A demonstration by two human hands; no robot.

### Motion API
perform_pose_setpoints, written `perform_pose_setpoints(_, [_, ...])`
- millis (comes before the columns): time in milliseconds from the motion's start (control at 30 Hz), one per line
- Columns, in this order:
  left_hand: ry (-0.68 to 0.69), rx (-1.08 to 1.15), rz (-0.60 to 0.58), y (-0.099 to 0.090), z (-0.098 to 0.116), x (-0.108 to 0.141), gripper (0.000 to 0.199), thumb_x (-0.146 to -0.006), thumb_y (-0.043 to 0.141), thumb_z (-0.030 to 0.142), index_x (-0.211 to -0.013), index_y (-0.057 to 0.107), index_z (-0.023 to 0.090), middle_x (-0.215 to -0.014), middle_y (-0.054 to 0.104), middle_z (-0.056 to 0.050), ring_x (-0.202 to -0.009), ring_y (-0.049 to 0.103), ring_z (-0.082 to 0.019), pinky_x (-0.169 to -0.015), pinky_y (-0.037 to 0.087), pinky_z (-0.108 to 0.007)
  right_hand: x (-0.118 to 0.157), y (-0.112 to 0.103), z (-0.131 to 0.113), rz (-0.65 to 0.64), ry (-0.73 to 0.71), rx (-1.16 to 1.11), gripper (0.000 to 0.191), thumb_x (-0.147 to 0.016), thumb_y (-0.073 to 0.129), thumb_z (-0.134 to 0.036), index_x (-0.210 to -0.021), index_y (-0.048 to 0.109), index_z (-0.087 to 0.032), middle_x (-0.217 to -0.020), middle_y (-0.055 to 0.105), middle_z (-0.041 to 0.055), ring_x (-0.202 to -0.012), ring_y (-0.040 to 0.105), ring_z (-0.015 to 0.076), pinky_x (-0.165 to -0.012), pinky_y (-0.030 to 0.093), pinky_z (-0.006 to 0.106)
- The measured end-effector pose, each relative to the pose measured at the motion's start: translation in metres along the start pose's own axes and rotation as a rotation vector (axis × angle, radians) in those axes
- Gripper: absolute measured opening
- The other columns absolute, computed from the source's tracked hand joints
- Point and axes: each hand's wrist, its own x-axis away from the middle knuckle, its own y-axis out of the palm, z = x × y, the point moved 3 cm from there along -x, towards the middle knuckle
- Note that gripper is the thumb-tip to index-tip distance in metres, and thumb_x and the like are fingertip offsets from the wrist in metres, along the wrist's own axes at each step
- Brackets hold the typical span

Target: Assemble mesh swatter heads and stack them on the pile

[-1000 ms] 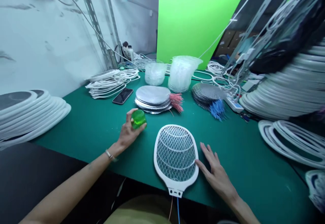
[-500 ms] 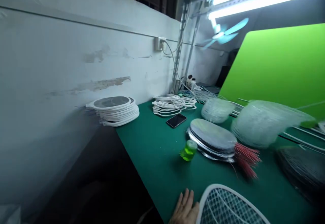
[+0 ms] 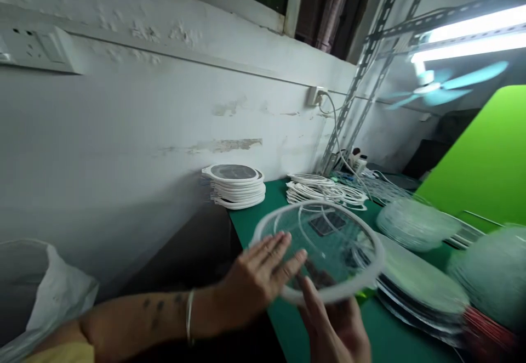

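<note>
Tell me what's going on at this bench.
A person holds a white oval plastic racket frame up between their left hand and right hand, above a green bench mat. A stack of white oval frames sits by the wall, and a pile of silver discs lies nearby.

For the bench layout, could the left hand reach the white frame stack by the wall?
Probably yes: the left hand touches the swatter frame, but only green mat separates it from the white frame stack.

The frame [image 3: 337, 242] is showing up blurry, the right hand [image 3: 332, 330] is getting cut off at the bottom, and a clear tub [image 3: 493, 275] is running off the side.
</note>
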Motion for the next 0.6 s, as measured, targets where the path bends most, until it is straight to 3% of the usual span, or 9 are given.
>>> perform_pose_setpoints(67, [-0.003, 0.002, 0.033, -0.020, -0.069, -0.002, 0.048, -0.099, 0.029, 0.013, -0.144, 0.041, 0.025, -0.148, 0.043, -0.008, -0.136, 0.042, -0.022, -0.112, 0.039, -0.043, -0.023, 0.033, -0.008, -0.127, 0.057, -0.168, 0.063, -0.081, 0.062, -0.060, -0.134, 0.046, -0.030, -0.135, 0.058, 0.0038, -0.126, 0.052, 0.0266, -0.100, 0.050, 0.038])
perform_pose_setpoints(133, [-0.082, -0.036, 0.030, -0.037, -0.148, -0.005, 0.046, -0.100, 0.029, 0.016, -0.140, 0.048, 0.025, -0.147, 0.045, -0.006, -0.136, 0.042, -0.022, -0.114, 0.035, -0.048, -0.038, 0.052, -0.009, -0.261, 0.164, -0.230, 0.065, -0.077, 0.066, -0.060, -0.133, 0.048, -0.030, -0.142, 0.051, 0.0029, -0.131, 0.046, 0.0271, -0.103, 0.048, 0.037])
perform_pose_setpoints(233, [-0.199, -0.098, -0.173, -0.045, -0.254, -0.013, 0.043, -0.099, 0.033, 0.021, -0.137, 0.052, 0.024, -0.144, 0.049, -0.005, -0.133, 0.047, -0.023, -0.114, 0.032, -0.046, -0.054, 0.050, 0.011, -0.324, 0.302, -0.146, 0.061, -0.074, 0.070, -0.059, -0.126, 0.055, -0.031, -0.146, 0.047, 0.0016, -0.132, 0.045, 0.0294, -0.101, 0.051, 0.040])
perform_pose_setpoints(300, [-0.245, -0.117, -0.261, -0.040, -0.305, -0.018, 0.043, -0.096, 0.036, 0.017, -0.133, 0.057, 0.022, -0.139, 0.054, -0.005, -0.130, 0.050, -0.024, -0.114, 0.032, -0.046, -0.063, 0.039, 0.032, -0.283, 0.348, -0.111, 0.058, -0.072, 0.072, -0.059, -0.122, 0.059, -0.030, -0.143, 0.049, 0.0033, -0.129, 0.049, 0.0313, -0.099, 0.053, 0.043])
perform_pose_setpoints(400, [-0.245, -0.111, -0.330, -0.025, -0.343, -0.021, 0.047, -0.091, 0.036, 0.008, -0.131, 0.059, 0.020, -0.136, 0.057, -0.006, -0.128, 0.051, -0.023, -0.115, 0.029, -0.044, -0.076, 0.025, 0.060, -0.208, 0.356, -0.084, 0.054, -0.070, 0.073, -0.059, -0.114, 0.065, -0.030, -0.135, 0.057, 0.0061, -0.120, 0.057, 0.0333, -0.093, 0.055, 0.047])
perform_pose_setpoints(467, [-0.218, -0.093, -0.387, -0.015, -0.352, -0.020, 0.050, -0.089, 0.039, 0.006, -0.133, 0.057, 0.023, -0.139, 0.055, -0.004, -0.132, 0.047, -0.020, -0.118, 0.023, -0.040, -0.086, 0.024, 0.071, -0.207, 0.349, -0.069, 0.049, -0.070, 0.072, -0.060, -0.108, 0.068, -0.029, -0.129, 0.062, 0.0071, -0.113, 0.061, 0.0331, -0.090, 0.056, 0.047])
perform_pose_setpoints(600, [-0.174, -0.056, -0.505, -0.007, -0.357, -0.017, 0.049, -0.090, 0.046, 0.014, -0.136, 0.051, 0.029, -0.144, 0.049, 0.001, -0.136, 0.041, -0.016, -0.120, 0.012, -0.038, -0.117, 0.045, 0.066, -0.368, 0.334, -0.009, 0.047, -0.066, 0.075, -0.058, -0.100, 0.072, -0.025, -0.119, 0.067, 0.0096, -0.106, 0.065, 0.0316, -0.086, 0.056, 0.042])
